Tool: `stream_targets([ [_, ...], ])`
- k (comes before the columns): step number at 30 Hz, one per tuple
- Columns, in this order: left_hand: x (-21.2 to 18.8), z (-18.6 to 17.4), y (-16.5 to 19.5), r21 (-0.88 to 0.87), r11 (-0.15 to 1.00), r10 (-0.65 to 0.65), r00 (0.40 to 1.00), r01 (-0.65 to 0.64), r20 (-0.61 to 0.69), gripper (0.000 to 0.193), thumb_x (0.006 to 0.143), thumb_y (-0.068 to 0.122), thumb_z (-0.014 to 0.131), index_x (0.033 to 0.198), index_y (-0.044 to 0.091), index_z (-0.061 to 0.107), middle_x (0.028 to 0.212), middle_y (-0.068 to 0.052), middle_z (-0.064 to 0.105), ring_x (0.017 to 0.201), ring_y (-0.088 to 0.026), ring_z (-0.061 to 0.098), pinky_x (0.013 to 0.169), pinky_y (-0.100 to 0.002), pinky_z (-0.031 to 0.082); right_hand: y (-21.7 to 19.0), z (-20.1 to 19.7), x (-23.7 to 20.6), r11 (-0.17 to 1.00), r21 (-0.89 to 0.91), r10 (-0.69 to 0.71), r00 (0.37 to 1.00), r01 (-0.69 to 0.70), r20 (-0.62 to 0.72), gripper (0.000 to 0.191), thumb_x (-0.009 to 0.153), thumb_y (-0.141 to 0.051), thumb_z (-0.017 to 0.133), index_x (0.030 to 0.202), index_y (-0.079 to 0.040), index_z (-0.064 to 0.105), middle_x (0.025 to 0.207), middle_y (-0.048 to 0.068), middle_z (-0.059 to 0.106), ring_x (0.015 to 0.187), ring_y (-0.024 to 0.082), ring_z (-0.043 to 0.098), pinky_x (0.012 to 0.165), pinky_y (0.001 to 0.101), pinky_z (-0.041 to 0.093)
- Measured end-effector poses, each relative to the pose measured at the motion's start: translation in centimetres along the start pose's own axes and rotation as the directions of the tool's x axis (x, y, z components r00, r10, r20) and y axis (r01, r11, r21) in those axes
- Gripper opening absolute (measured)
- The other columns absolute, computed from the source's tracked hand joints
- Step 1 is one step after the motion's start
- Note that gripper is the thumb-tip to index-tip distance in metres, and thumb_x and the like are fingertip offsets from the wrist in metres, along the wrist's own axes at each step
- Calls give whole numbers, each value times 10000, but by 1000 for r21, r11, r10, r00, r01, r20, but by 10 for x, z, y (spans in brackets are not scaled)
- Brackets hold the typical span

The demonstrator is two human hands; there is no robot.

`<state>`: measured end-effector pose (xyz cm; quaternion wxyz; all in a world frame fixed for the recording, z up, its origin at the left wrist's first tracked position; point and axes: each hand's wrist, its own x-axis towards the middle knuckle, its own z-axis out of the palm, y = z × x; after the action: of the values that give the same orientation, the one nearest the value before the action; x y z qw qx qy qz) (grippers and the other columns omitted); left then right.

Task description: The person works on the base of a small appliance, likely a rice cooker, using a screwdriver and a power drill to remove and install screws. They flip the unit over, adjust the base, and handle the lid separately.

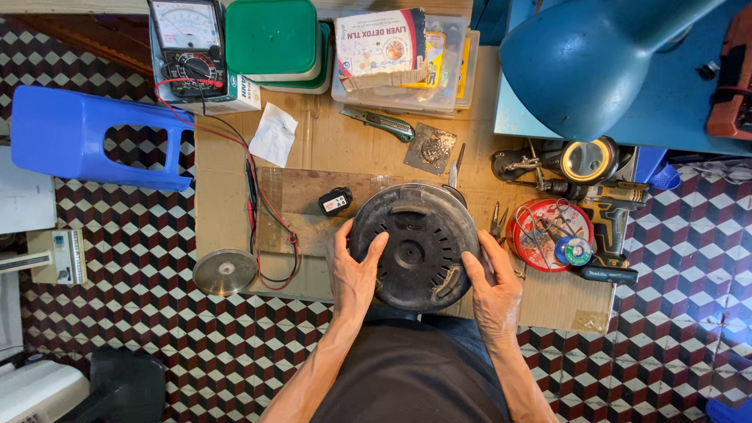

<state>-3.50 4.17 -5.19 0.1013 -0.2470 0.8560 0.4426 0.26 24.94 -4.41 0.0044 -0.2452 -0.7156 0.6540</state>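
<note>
A round dark appliance (413, 247), turned bottom up, rests on the cardboard sheet (337, 145) in front of me. My left hand (354, 270) grips its left rim with the thumb lying across the base. At the right rim, my right hand (492, 286) clasps the edge. A small black battery pack (335, 202) lies just left of the appliance on a wooden board (301, 205).
A multimeter (188, 47) with red and black leads, green lidded boxes (274, 39), a utility knife (380, 123), a red tin of tools (548, 233), a cordless drill (607, 227), a blue stool (86, 137), a blue lamp shade (595, 63) and a metal disc (225, 272) surround me.
</note>
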Motion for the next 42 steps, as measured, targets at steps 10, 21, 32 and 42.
stream_targets([
  [10, -4, -16, 10, 8, 1000, -30, 994, 29, 102, 714, 870, 462, 700, 1465, 140, 473, 1229, -207, 703, 1116, -354, 695, 940, -435, 532, -6, 25, -9, 997, -77, 8, 989, -19, -147, 459, 994, -138, 640, 1421, 16, 575, 1381, 120, 654, 1221, 159, 616, 1046, 276, 473],
  [21, 10, -26, 2, -8, 1000, 1, 992, 0, 126, 634, 892, 425, 696, 1437, 149, 530, 1235, -214, 708, 1141, -362, 688, 961, -435, 523, -6, 42, -10, 988, -109, 81, 974, -105, -212, 512, 1017, -213, 606, 1470, 11, 524, 1409, 131, 639, 1211, 138, 598, 1025, 258, 455],
  [32, 17, -32, 2, -31, 999, 36, 989, -32, 146, 593, 912, 387, 701, 1415, 113, 546, 1283, -215, 686, 1190, -353, 672, 975, -426, 526, -17, 44, -12, 977, -84, 176, 964, -195, -199, 533, 1016, -241, 574, 1486, -2, 496, 1477, 156, 583, 1308, 201, 570, 1081, 296, 441],
  [42, 18, -34, 11, 8, 1000, 2, 987, -3, 158, 567, 913, 379, 685, 1403, 130, 548, 1217, -214, 716, 1112, -377, 704, 902, -431, 561, -14, 45, -3, 961, -155, 189, 955, -227, -227, 520, 1008, -209, 582, 1474, 11, 511, 1491, 148, 581, 1335, 200, 553, 1102, 296, 410],
])
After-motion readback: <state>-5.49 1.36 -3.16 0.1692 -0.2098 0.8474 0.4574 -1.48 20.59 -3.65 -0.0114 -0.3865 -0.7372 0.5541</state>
